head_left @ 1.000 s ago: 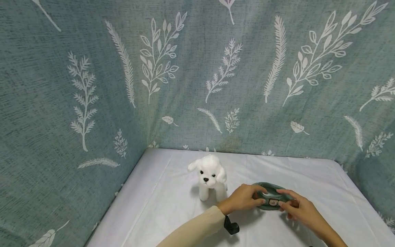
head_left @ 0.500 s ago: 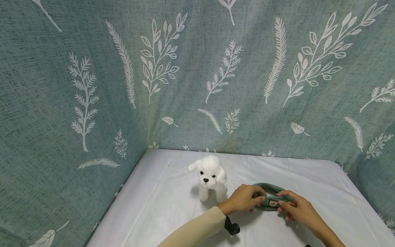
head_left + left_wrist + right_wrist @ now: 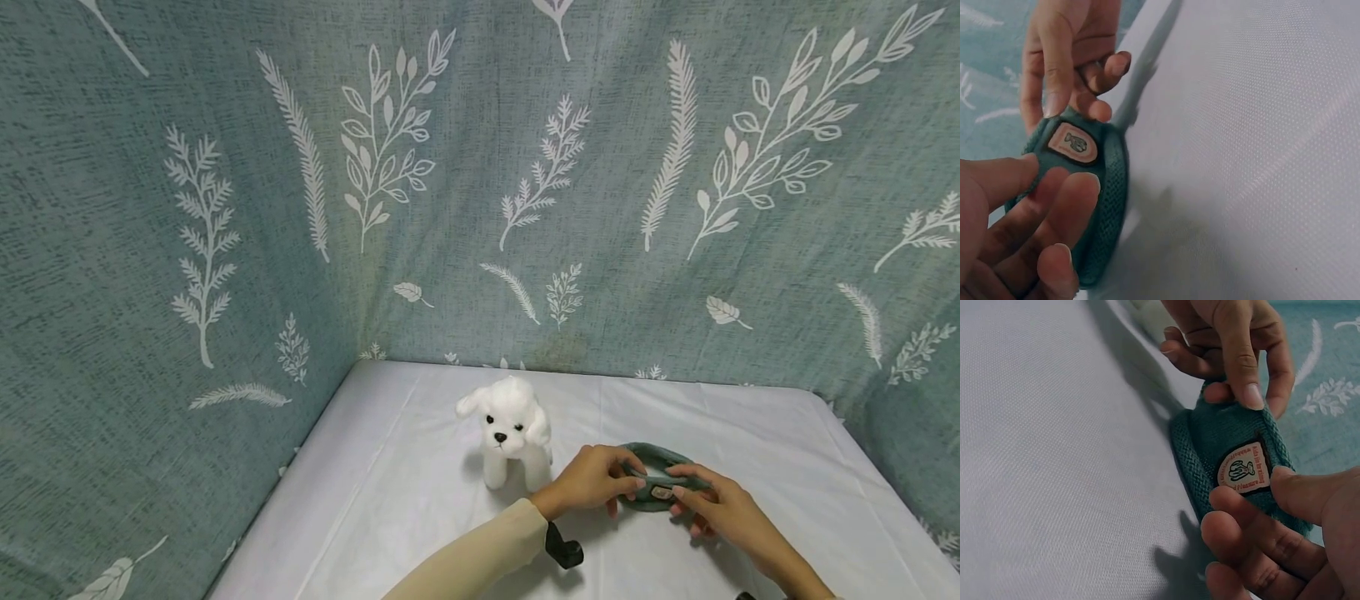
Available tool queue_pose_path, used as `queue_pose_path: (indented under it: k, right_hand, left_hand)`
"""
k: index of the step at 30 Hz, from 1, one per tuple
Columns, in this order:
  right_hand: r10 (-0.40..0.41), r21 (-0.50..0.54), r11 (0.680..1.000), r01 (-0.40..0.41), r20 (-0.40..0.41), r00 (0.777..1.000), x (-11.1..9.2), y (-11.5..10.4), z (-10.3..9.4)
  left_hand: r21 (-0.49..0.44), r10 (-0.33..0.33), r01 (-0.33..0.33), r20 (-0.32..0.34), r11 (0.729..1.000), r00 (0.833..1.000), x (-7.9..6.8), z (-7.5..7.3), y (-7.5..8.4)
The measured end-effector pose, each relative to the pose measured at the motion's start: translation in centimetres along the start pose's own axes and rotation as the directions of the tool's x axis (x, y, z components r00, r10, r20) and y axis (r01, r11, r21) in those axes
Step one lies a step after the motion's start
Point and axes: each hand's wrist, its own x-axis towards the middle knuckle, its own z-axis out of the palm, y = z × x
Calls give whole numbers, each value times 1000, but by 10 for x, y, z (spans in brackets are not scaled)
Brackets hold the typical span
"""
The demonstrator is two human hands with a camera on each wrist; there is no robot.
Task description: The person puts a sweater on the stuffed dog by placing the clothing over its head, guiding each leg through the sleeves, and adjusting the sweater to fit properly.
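A dark green knitted band [image 3: 654, 505], a closed loop with ribbed edges, is held close over the white cloth. On its near side is a sewn-on peach patch [image 3: 1246, 470] with dark edging and a cactus-like figure. My left hand [image 3: 592, 481] pinches the near edge to the left of the patch between thumb and fingers. Right of the patch, the thumb and fingers of my right hand [image 3: 722, 505] pinch the same edge. In the left wrist view my left fingers curl in front of the band [image 3: 1113, 206] and hide part of it.
A white plush dog [image 3: 512, 425] stands upright just left of my left hand, facing the camera. White cloth [image 3: 390, 517] covers the table. Behind and at the left hangs a green curtain [image 3: 465, 208] with white leaf prints. A black wrist device [image 3: 564, 546] sits on my left wrist.
The band's near edge has been drawn straighter between both hands, and its patch now leans farther away from view. My right fingers have shifted slightly left. The plush dog has stayed put.
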Motion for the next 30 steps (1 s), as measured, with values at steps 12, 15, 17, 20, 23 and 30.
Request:
queue_pose_path:
  k: [12, 15, 17, 20, 23, 30]
  right_hand:
    - [10, 46, 999, -10, 1, 1000, 0, 3, 0]
    - [9, 59, 998, -9, 1, 1000, 0, 4, 1]
    - [20, 70, 997, -19, -4, 1000, 1, 3, 2]
    - [51, 86, 995, -50, -10, 999, 2, 2, 3]
    - [76, 96, 993, -74, -18, 997, 2, 0, 4]
    - [85, 106, 991, -81, -28, 996, 3, -2, 3]
  left_hand:
    - [-93, -29, 27, -22, 995, 999, 0, 2, 1]
    - [-123, -50, 47, -22, 991, 999, -1, 2, 0]
    - [-146, -57, 54, -19, 988, 998, -1, 2, -1]
    - [-185, -62, 57, -17, 981, 998, -2, 2, -2]
    - [-216, -69, 63, -20, 974, 997, -3, 1, -2]
    - [-258, -83, 74, -24, 963, 996, -2, -1, -2]
